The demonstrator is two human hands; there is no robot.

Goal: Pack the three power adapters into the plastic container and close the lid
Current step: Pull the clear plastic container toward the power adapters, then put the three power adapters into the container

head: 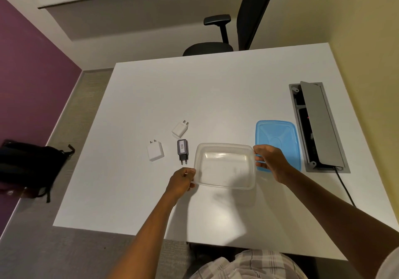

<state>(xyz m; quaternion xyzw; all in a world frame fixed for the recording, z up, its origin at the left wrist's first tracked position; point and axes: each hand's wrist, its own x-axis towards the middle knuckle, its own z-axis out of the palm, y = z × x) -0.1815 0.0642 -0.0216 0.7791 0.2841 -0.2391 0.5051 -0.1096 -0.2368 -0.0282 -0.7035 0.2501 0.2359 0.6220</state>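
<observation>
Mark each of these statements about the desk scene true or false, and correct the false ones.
1. The clear container is empty. True.
2. The blue lid is already fitted on the container. False: it lies on the table beside the container, on the right.
3. Both hands hold the container, the left hand at its left edge and the right hand at its right edge. True.
4. All three adapters are white. False: two white adapters and one black adapter.
5. The adapters lie to the left of the container. True.
</observation>
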